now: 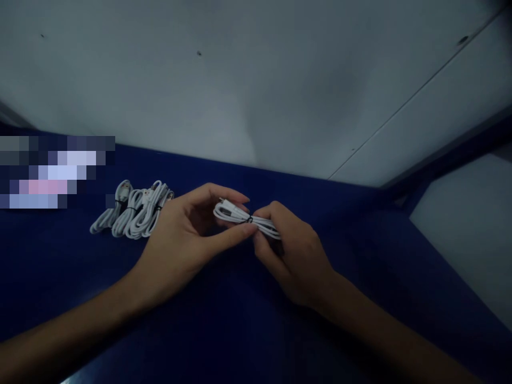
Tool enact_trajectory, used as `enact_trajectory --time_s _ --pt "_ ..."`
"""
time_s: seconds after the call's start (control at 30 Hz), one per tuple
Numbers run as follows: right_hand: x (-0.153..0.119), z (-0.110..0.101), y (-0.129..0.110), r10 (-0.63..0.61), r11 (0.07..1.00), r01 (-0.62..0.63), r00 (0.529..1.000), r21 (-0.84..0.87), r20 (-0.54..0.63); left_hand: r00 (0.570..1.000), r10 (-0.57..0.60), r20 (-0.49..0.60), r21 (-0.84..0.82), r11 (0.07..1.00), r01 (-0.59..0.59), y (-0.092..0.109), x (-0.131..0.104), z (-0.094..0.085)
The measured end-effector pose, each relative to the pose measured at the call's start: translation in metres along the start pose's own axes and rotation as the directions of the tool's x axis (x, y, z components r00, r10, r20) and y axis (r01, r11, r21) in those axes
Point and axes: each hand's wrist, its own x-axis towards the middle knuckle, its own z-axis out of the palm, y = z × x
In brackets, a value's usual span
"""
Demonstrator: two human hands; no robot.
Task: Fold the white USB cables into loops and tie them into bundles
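A coiled white cable with a black tie around its middle is held between my two hands above the blue surface. My right hand is closed around the cable's right end. My left hand curls about the other side, its thumb pressed on the bundle near the tie and its fingers behind. A plug end shows at the left tip of the coil. Behind my left hand lie several more white cable bundles, coiled and tied in the same way; my hand hides part of the rightmost one.
The blue tabletop runs back to a pale wall panel with small screws and a diagonal seam. A blurred-out patch covers something at the far left. On the right is a blue frame edge.
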Motion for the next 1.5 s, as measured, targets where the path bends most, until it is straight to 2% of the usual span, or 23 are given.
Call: enact_trajectory --time_s 0.17,0.37,0.57,0.77,1.13,1.33,1.43,1.5 --pt "0.001 0.000 0.002 -0.108 0.989 0.104 0.993 -0.104 -0.037 0.994 0.104 0.021 0.160 0.981 -0.106 0.002 -0.003 0.000" --pt "0.003 0.004 0.004 -0.230 0.939 0.197 0.969 -0.283 -0.087 0.991 0.130 0.018 0.194 0.972 -0.131 -0.001 -0.005 -0.001" --pt "0.004 0.006 0.004 -0.312 0.905 0.256 0.942 -0.340 -0.121 0.982 0.185 0.041 0.251 0.949 -0.189 -0.001 -0.007 0.001" --pt "0.004 0.005 0.005 -0.319 0.906 0.261 0.939 -0.333 -0.131 0.978 0.179 0.104 0.206 0.958 -0.197 -0.002 -0.008 -0.001" --pt "0.005 0.005 0.004 -0.351 0.895 0.282 0.923 -0.346 -0.156 0.977 0.117 0.176 0.226 0.962 -0.156 -0.001 -0.011 -0.004" --pt "0.005 0.004 0.006 -0.336 0.924 0.296 0.931 -0.241 -0.143 0.975 0.085 0.207 0.276 0.951 -0.141 0.000 -0.012 -0.006" --pt "0.005 0.001 0.005 -0.306 0.944 0.280 0.942 -0.176 -0.140 0.969 0.118 0.216 0.316 0.931 -0.183 0.002 -0.011 -0.005" --pt "0.005 -0.002 0.004 -0.251 0.966 0.243 0.961 -0.084 -0.113 0.954 0.195 0.230 0.380 0.884 -0.272 0.001 -0.009 -0.005"
